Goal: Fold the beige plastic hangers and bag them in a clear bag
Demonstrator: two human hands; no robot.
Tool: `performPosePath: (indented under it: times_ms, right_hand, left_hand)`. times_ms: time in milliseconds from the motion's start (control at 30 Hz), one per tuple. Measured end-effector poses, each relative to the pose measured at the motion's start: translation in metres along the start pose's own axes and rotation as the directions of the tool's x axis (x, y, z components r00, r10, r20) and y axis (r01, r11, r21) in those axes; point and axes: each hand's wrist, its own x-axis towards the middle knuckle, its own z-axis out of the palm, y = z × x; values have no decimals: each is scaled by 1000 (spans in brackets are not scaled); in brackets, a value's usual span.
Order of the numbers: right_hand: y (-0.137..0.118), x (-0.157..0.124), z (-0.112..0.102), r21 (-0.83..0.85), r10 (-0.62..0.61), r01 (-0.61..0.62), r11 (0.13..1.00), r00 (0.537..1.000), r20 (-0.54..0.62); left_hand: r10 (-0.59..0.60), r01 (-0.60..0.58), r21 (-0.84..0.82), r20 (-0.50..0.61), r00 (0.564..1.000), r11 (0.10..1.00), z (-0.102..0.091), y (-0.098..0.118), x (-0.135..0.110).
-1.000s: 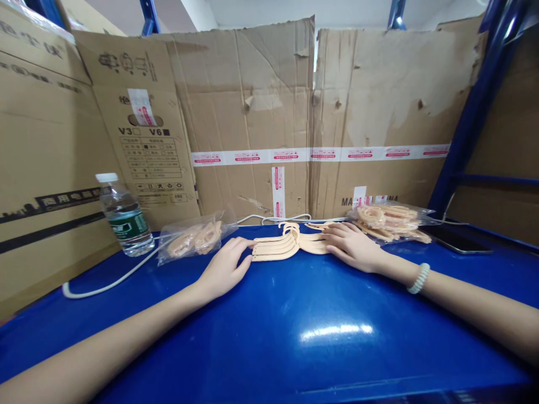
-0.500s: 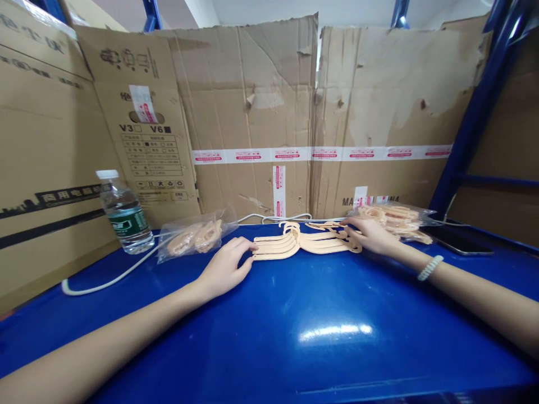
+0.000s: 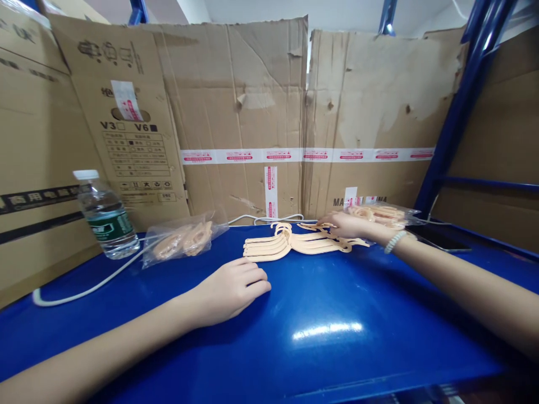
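A stack of small beige plastic hangers [image 3: 290, 245] lies on the blue table [image 3: 320, 331] near the back. My left hand [image 3: 233, 289] rests on the table in front of the stack, apart from it, fingers loosely curled and holding nothing. My right hand [image 3: 347, 224] reaches to the far right end of the hangers, fingers laid on a hanger beside a clear bag of beige hangers [image 3: 385, 215]. A white bead bracelet [image 3: 394, 241] circles my right wrist.
A water bottle [image 3: 105, 216] stands at the left. A second clear bag of beige parts [image 3: 183, 238] lies beside a white cable [image 3: 88, 286]. A dark phone [image 3: 440, 239] lies at the right. Cardboard walls [image 3: 244, 112] and a blue rack post [image 3: 461, 106] enclose the table.
My left hand has drawn back from the stack's left end toward me. My right hand has slid off the hangers' right side to the far right end near the bag.
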Motion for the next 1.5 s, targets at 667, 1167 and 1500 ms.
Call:
performPosePath:
  times_ms: [667,1167,1500]
  right_hand:
    - [13,3,30,0,42,-42,999,999,-17]
    - [20,4,38,-6,58,-59,998,997,-54]
    - [20,2,31,50,93,-88,995,990,-108]
  left_hand:
    - [116,-107,228,-26,993,968,-2,16,8]
    - [-77,78,-18,47,996,997,4,6,0]
    - [-92,95,-63,47,995,993,3,6,0]
